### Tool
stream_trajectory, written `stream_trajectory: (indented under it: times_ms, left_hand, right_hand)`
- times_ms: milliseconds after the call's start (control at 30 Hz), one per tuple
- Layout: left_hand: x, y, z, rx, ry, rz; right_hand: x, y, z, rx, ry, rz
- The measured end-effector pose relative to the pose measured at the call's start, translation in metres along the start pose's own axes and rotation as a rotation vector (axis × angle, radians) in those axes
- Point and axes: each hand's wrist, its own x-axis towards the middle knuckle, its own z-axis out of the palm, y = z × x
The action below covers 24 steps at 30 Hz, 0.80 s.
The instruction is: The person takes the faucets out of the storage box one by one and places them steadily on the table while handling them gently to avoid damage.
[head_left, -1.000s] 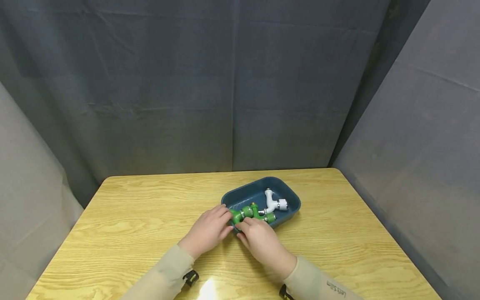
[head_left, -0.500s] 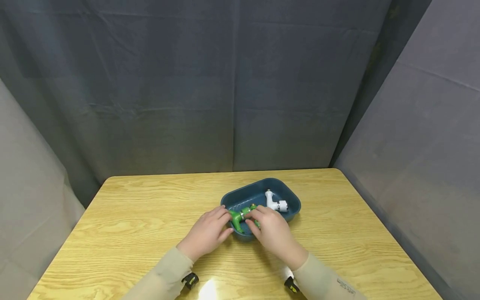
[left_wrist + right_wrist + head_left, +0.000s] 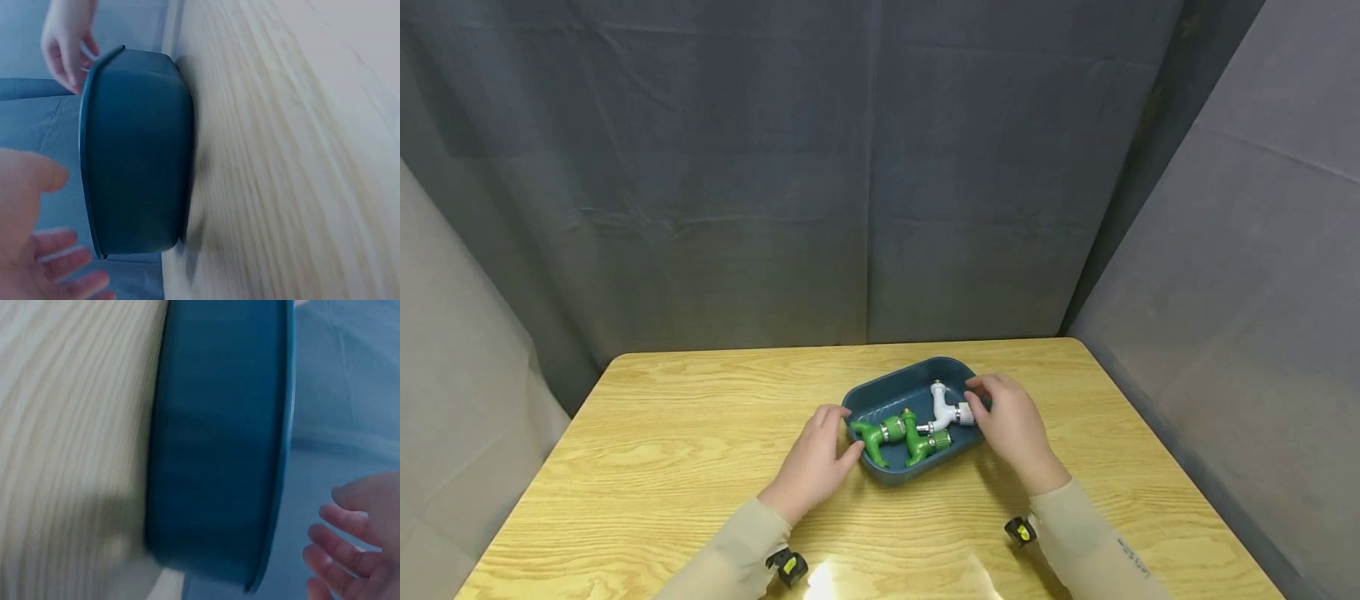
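A dark blue plastic basin [image 3: 891, 385] stands on the table, with two green taps and one white tap lying inside. The first green tap [image 3: 874, 437] lies at the left end, the second green tap [image 3: 916, 446] beside it. To their right is the white tap [image 3: 942, 408], its ribbed knob toward the right wall. My left hand [image 3: 812, 460] is at the basin's left end, thumb and fingers spread near the rim. Over the right rim hovers my right hand [image 3: 1013, 429], fingers loosely bent and holding nothing in the right wrist view.
The basin sits on a wood-grain table [image 3: 700, 417], toward its far edge. Behind it hangs a dark grey curtain [image 3: 737, 208], and pale cloth panels [image 3: 1240, 292] flank both sides. A black strap device [image 3: 1019, 531] is on each wrist.
My right hand has moved from the green taps rightward to the basin's right end, uncovering the second green tap. My left hand has stayed near the left end, its thumb and fingers wider apart.
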Motion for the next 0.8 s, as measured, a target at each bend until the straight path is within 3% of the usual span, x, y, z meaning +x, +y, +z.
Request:
stream_trajectory:
  times_ms: [167, 300, 533, 800]
  left_hand:
    - [0.002, 0.002, 0.002, -0.132, 0.002, -0.155]
    - [0.004, 0.001, 0.004, -0.239, -0.021, -0.236]
    - [0.003, 0.003, 0.006, -0.399, -0.044, -0.266]
    - [0.002, 0.006, 0.007, -0.455, -0.030, -0.255]
  right_hand:
    - [0.003, 0.023, 0.001, 0.004, 0.018, 0.075]
    - [0.004, 0.034, 0.001, 0.025, -0.024, 0.151]
    - [0.007, 0.048, 0.005, 0.059, -0.110, 0.246]
    - [0.009, 0.055, 0.012, 0.103, -0.177, 0.296]
